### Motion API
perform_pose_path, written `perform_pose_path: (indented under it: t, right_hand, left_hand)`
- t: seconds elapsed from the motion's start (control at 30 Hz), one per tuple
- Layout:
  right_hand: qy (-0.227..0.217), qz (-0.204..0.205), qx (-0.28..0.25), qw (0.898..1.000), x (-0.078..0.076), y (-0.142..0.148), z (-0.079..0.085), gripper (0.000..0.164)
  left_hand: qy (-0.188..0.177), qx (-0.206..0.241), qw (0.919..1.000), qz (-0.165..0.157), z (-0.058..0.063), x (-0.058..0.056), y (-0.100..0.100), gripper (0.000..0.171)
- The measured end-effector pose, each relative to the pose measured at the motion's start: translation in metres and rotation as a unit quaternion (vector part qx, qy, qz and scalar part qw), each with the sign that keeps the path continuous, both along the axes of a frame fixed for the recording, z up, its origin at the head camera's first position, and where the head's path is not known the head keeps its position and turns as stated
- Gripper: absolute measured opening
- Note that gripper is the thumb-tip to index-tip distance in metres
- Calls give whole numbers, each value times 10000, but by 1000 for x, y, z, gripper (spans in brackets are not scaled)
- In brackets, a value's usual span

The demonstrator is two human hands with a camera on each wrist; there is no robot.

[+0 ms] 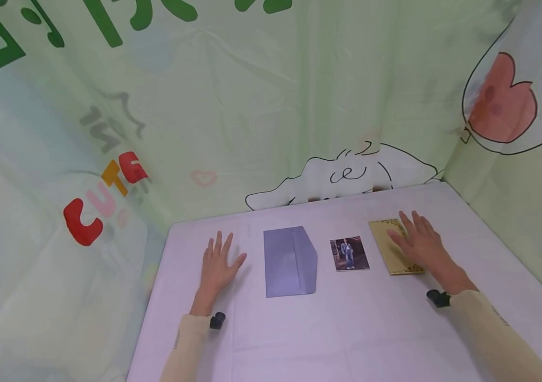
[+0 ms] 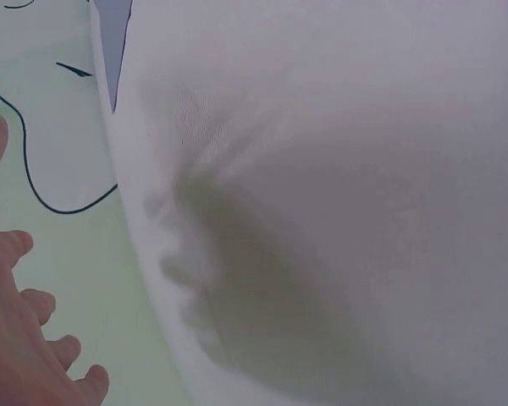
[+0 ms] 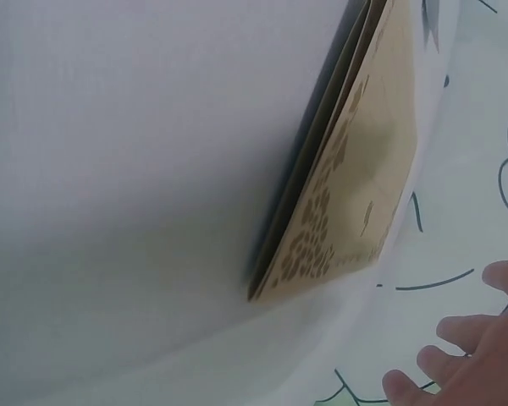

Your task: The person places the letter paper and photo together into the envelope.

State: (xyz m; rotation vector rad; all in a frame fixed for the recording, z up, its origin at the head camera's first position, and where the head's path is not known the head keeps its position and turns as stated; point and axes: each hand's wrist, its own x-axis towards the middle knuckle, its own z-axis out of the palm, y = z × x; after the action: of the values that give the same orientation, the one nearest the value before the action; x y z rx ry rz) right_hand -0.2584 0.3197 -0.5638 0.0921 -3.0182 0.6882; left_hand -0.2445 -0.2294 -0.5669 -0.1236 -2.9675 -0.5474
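My left hand (image 1: 217, 269) has its fingers spread over the tabletop, left of a lavender envelope (image 1: 280, 262) whose pointed flap lies unfolded to the right. Nothing is in that hand. On the right, my right hand (image 1: 421, 244) overlaps a gold folded card (image 1: 387, 244) in the head view, fingers spread and holding nothing. Seen from the right wrist, the card (image 3: 356, 186) shows a brown floral pattern along its edges, and its layers stand slightly apart at one side. Between envelope and card lies a small photo (image 1: 349, 253) of a standing figure in blue clothes.
A white cloth covers the table (image 1: 299, 339). Pale green curtains with printed letters and cartoon drawings rise behind it and along both sides; the back curtain (image 1: 252, 116) meets the table's far edge. Dark camera straps (image 1: 438, 298) sit at both wrists.
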Motion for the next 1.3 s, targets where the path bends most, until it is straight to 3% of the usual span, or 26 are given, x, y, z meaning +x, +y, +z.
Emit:
perform_pose_path:
  t: [0.5,1.13,1.3]
  right_hand:
    - [-59,71,-69,9999,2,-24,-4,85]
    - [63,271,-26,9996,4,-55,-11,82]
    - [-123,388,-94,9991,5,-63,-12,84]
  left_hand:
    - [265,-29,9992,-293,-5,-6,22,80]
    - [101,-82,9986,-509,-9,-8,62,79]
    - [9,-78,9985,-541,-13,-9,71,79]
